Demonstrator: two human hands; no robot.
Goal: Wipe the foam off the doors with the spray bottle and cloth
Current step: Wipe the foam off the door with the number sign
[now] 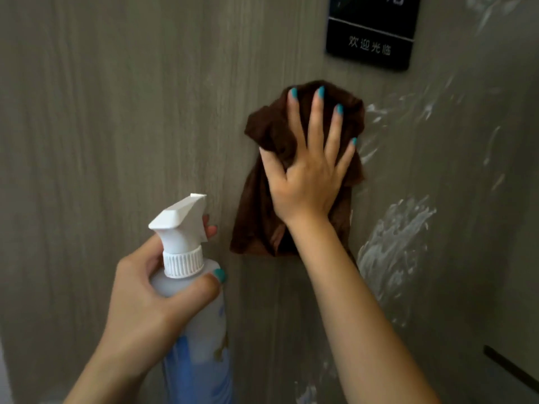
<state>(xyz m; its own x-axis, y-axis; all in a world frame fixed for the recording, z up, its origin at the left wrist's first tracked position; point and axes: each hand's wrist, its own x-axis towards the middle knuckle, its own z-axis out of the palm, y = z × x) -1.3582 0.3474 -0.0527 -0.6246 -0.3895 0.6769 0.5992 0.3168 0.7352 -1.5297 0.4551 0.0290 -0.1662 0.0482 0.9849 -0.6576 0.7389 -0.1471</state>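
Observation:
A grey wood-grain door point(116, 126) fills the view. My right hand point(309, 170) presses a brown cloth point(262, 217) flat against the door with straight, spread fingers. White foam smears point(390, 252) streak the door to the right of the cloth, running from the upper right down to the lower middle. My left hand point(151, 301) grips a translucent spray bottle point(198, 330) with a white trigger head point(180, 223) by its neck, held upright at lower left, apart from the door.
A black sign point(372, 33) with white characters is fixed to the door above the cloth. A dark bar point(510, 368) crosses the lower right corner. The door's left half shows no foam.

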